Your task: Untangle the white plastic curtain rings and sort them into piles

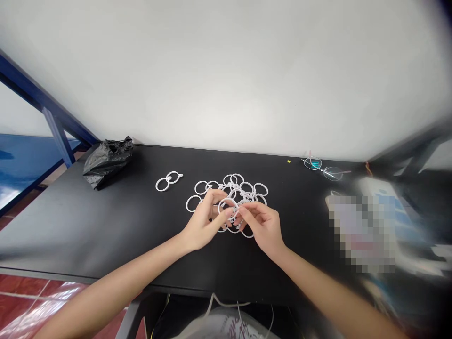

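Note:
Between both hands is a white plastic ring (219, 207) with a small knob at its right side, held just above a pile. My left hand (206, 219) grips the ring between thumb and fingers. My right hand (263, 226) pinches its knob end with thumb and forefinger. Beneath and behind the hands, a heap of similar white rings (261, 189) lies on the black table; the hands hide part of it. Two more white rings (162, 184) lie overlapping, apart from the heap, to the left.
A crumpled black plastic bag (108, 162) sits at the table's (148, 235) back left corner. Eyeglasses (323, 168) lie at the back right, near a small yellow bit (288, 161). Blurred packages (406, 226) stand at the right. A white wall rises behind.

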### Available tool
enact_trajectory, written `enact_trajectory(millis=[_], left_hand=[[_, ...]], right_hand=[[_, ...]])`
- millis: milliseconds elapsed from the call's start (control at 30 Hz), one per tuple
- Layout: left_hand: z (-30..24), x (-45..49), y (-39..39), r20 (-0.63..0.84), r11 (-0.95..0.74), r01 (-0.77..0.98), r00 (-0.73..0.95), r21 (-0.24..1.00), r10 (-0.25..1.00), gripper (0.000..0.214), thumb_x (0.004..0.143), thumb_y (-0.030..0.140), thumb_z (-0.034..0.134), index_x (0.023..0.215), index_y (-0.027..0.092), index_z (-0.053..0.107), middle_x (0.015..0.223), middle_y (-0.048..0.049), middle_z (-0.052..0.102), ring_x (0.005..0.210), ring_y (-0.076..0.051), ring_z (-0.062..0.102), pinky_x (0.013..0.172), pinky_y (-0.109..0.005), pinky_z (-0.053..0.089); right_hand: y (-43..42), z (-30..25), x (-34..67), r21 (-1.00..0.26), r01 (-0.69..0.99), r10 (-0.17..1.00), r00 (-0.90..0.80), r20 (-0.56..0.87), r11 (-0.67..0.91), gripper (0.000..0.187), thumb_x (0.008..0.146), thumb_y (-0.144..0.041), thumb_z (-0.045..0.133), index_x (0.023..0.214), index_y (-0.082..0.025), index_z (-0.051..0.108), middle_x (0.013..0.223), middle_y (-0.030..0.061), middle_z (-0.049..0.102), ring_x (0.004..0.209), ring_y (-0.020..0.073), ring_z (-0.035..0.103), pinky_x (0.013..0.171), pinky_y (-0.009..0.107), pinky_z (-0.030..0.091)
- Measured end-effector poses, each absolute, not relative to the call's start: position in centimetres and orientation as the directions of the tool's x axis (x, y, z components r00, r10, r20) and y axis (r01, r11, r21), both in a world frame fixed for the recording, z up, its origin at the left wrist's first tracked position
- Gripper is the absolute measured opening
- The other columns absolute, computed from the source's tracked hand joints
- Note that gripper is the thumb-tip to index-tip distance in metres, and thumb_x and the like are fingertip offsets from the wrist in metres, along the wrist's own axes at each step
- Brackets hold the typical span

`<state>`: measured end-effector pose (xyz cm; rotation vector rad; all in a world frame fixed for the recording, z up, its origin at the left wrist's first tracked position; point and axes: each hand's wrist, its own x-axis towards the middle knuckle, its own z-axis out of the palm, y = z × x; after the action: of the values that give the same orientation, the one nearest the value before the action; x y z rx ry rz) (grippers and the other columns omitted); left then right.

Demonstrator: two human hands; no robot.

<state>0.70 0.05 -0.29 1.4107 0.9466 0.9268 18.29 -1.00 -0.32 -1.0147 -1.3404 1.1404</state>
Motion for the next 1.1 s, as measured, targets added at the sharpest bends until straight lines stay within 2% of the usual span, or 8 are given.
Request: enact_trajectory(millis=[67, 167, 300, 400, 567, 667, 867, 1100], left_hand=[[-0.5, 0.6, -0.3, 0.177, -0.258, 0.193, 0.358, 0.947, 0.917, 0.05, 0.086, 0.044, 0.064, 0.125, 0.022, 0.041, 0.108, -0.0084, 0.065, 0.072, -0.014, 0.064, 0.064, -0.027, 0.054], [-0.8, 0.6, -0.5, 0.235, -0.396, 0.371, 0.41, 0.84, 0.881, 0.036, 0.089, 0.043, 0.06, 0.116, 0.02, 0.051, 0.092, -0.0051, 0.064, 0.071, -0.015, 0.06, 0.064, -0.026, 0.051], [-0.6, 0.6, -0.4, 0.298, -0.479, 0.371, 0.448, 0.796, 0.843, 0.022, 0.096, 0.036, 0.049, 0.11, 0.019, 0.053, 0.083, -0.0028, 0.059, 0.065, -0.013, 0.054, 0.061, -0.025, 0.046], [-0.1, 0.5, -0.4, 0.339, -0.516, 0.31, 0.476, 0.799, 0.811, 0.024, 0.097, 0.035, 0.044, 0.11, 0.017, 0.054, 0.085, -0.0048, 0.058, 0.066, -0.014, 0.053, 0.062, -0.027, 0.045], [0.6, 0.3, -0.2, 0.328, -0.519, 0.214, 0.566, 0.827, 0.756, 0.033, 0.093, 0.044, 0.047, 0.109, 0.017, 0.055, 0.089, -0.0082, 0.062, 0.075, -0.018, 0.056, 0.067, -0.03, 0.046], [0.7, 0.4, -0.2, 0.267, -0.431, 0.196, 0.547, 0.881, 0.794, 0.044, 0.088, 0.057, 0.051, 0.103, 0.016, 0.059, 0.079, -0.0048, 0.061, 0.064, -0.015, 0.052, 0.06, -0.027, 0.042], [0.6, 0.4, 0.1, 0.128, -0.293, 0.297, 0.47, 0.909, 0.873, 0.044, 0.098, 0.048, 0.034, 0.085, 0.016, 0.06, 0.075, -0.004, 0.062, 0.067, -0.015, 0.055, 0.063, -0.026, 0.042], [0.4, 0.3, 0.2, 0.133, -0.314, 0.366, 0.444, 0.876, 0.886, 0.042, 0.096, 0.049, 0.037, 0.078, 0.016, 0.056, 0.068, -0.0023, 0.058, 0.061, -0.014, 0.049, 0.058, -0.026, 0.038]], right_hand=[[-0.9, 0.0, 18.2, -0.99, -0.075, 0.985, -0.114, 0.131, 0.123, 0.021, 0.086, -0.036, 0.067, 0.076, -0.018, 0.069, 0.062, 0.0015, 0.071, 0.048, 0.0152, 0.068, 0.043, 0.024, 0.059], [-1.1, 0.1, 18.2, -0.986, -0.066, 0.98, -0.12, 0.158, 0.151, 0.02, 0.086, -0.033, 0.067, 0.074, -0.018, 0.069, 0.06, 0.0002, 0.07, 0.045, 0.0136, 0.067, 0.045, 0.024, 0.059], [-1.4, -0.2, 18.5, -0.967, -0.02, 0.961, -0.106, 0.256, 0.255, 0.007, 0.086, -0.025, 0.068, 0.088, -0.022, 0.073, 0.074, 0.0013, 0.076, 0.053, 0.0147, 0.071, 0.051, 0.025, 0.062], [-1.6, -0.4, 18.9, -0.931, 0.03, 0.921, -0.164, 0.354, 0.363, 0.011, 0.086, -0.02, 0.067, 0.092, -0.024, 0.074, 0.078, 0.0013, 0.076, 0.058, 0.0157, 0.072, 0.055, 0.026, 0.062], [-1.7, -0.6, 18.9, -0.907, 0.101, 0.908, -0.146, 0.394, 0.41, 0.009, 0.087, -0.021, 0.065, 0.087, -0.023, 0.073, 0.073, 0.0015, 0.075, 0.059, 0.017, 0.072, 0.055, 0.027, 0.061], [-1.8, -0.7, 18.8, -0.897, 0.102, 0.9, -0.132, 0.415, 0.429, 0.008, 0.086, -0.019, 0.067, 0.087, -0.023, 0.073, 0.074, 0.0011, 0.074, 0.059, 0.016, 0.071, 0.056, 0.027, 0.061], [-1.7, -0.8, 18.7, -0.881, 0.091, 0.876, -0.187, 0.444, 0.465, 0.023, 0.089, -0.017, 0.061, 0.106, -0.026, 0.073, 0.086, 0.004, 0.076, 0.068, 0.0177, 0.073, 0.059, 0.031, 0.063], [-1.6, -0.8, 18.7, -0.893, 0.044, 0.878, -0.207, 0.431, 0.449, 0.03, 0.089, -0.013, 0.06, 0.11, -0.03, 0.073, 0.092, 0.003, 0.077, 0.074, 0.0179, 0.074, 0.064, 0.032, 0.065]])
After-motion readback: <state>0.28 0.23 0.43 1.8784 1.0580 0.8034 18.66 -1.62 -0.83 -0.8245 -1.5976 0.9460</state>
